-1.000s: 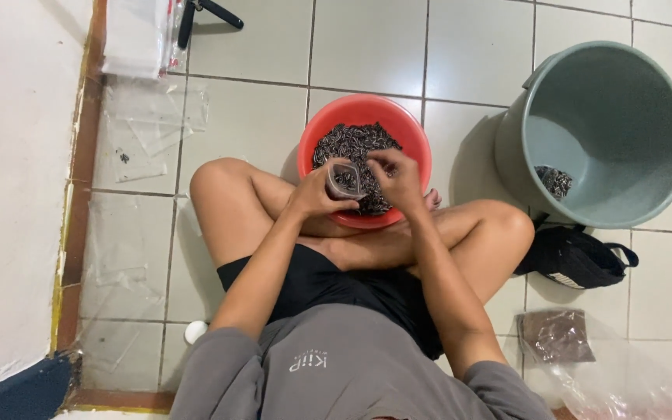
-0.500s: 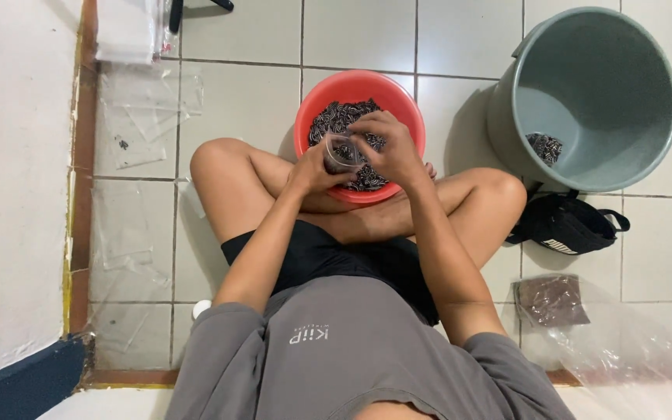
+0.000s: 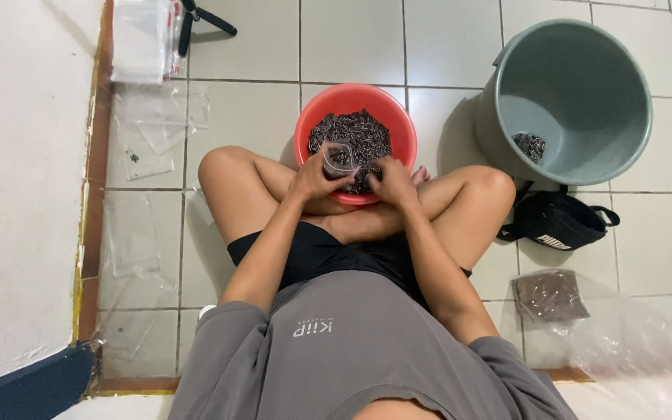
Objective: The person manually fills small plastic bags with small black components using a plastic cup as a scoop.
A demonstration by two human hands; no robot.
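I sit cross-legged on a tiled floor with a red basin (image 3: 313,117) full of small dark seeds between my knees. My left hand (image 3: 314,179) holds a small clear plastic bag (image 3: 337,158) over the basin's near side, its mouth up. My right hand (image 3: 389,179) is just to the right of the bag, fingers curled down into the seeds (image 3: 355,132) at the basin's near rim. Whether those fingers hold seeds is hidden.
A large grey bucket (image 3: 624,148) with a few seeds at its bottom stands at the right. A black pouch (image 3: 558,222) lies below it, and a filled bag of seeds (image 3: 550,295) on clear plastic sheeting. Empty clear bags (image 3: 145,128) lie along the left wall.
My right hand has dropped from the bag's mouth down into the seeds at the basin's near side. My left hand still holds the bag in about the same place.
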